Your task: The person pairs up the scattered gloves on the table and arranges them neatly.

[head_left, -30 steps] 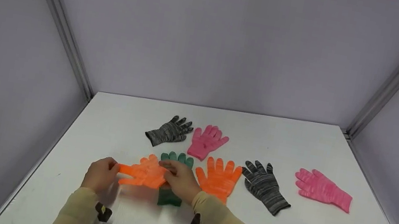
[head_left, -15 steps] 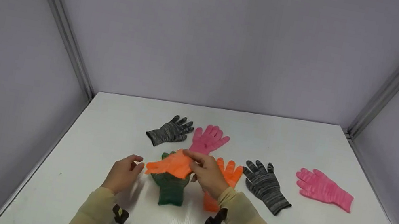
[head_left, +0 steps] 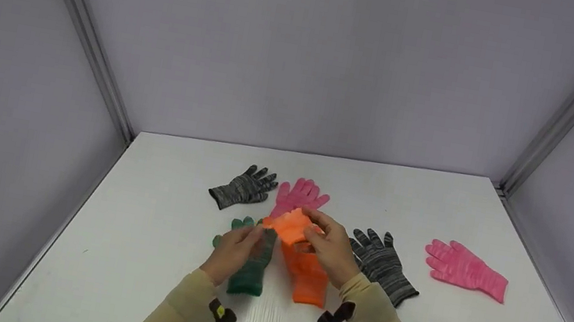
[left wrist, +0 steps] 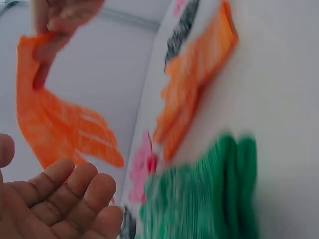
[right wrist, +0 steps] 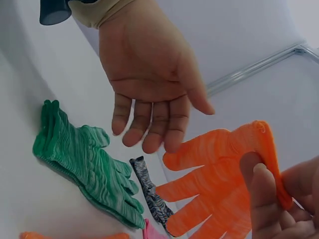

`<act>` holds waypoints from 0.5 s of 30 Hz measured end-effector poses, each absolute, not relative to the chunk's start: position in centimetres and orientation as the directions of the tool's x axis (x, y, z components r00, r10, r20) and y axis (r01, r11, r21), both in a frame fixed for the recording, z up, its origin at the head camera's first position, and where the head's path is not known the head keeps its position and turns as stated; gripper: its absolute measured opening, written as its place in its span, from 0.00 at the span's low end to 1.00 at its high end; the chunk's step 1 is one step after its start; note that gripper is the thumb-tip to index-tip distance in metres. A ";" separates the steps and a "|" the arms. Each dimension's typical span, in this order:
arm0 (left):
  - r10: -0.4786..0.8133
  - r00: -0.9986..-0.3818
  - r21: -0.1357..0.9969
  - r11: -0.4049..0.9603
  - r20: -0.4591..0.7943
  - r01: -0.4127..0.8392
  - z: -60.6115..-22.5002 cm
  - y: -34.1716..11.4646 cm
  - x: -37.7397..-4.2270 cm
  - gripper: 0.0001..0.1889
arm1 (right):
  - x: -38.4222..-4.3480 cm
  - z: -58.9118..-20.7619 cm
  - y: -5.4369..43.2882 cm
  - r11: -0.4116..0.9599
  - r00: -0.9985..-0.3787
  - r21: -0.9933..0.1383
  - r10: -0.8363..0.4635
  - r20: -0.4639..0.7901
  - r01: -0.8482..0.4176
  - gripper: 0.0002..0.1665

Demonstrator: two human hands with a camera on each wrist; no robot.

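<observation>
My right hand pinches an orange knit glove by its cuff, held up above the table. In the right wrist view the glove's fingers spread toward the left, away from the pinching fingers. My left hand is beside it, palm up with fingers loosely bent in the left wrist view, grasping nothing. Below lies another orange glove, partly covered by the right hand. Green gloves, stacked in layers, lie under the left hand.
Behind the hands lie a grey-black glove and a pink glove. To the right are a second grey-black glove and a second pink glove. Pale walls enclose the white table.
The left hand has let go of the orange glove. The right hand has carried it rightward, from over the green gloves to over the other orange glove, and the left hand has followed.
</observation>
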State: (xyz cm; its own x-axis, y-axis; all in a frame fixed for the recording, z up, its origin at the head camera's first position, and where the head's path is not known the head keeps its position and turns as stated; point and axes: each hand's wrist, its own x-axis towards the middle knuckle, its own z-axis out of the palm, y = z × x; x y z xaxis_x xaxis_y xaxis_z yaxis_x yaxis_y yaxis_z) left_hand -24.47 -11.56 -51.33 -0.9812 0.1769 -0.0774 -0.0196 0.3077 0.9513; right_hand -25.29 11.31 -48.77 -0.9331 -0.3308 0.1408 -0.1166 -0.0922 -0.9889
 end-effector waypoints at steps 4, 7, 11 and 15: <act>0.213 -0.972 0.984 0.171 -0.094 -0.057 -51.2 -9.5 -25.0 0.29 | -25.2 -49.3 11.7 -0.059 -0.940 -0.993 -0.324 0.112 -0.098 0.27; 0.199 -0.977 0.994 0.093 -0.073 -0.056 -51.2 -8.4 -25.3 0.27 | -25.0 -49.7 12.0 -0.013 -0.944 -0.996 -0.318 0.085 -0.085 0.27; 0.192 -0.981 1.000 0.007 -0.018 -0.017 -51.2 -7.4 -25.5 0.26 | -24.8 -50.3 12.5 0.008 -0.936 -0.995 -0.341 0.089 -0.098 0.29; 0.208 -0.978 1.000 -0.029 0.002 -0.004 -50.9 -6.8 -25.5 0.27 | -24.7 -50.8 13.0 -0.004 -0.936 -0.994 -0.337 0.104 -0.108 0.29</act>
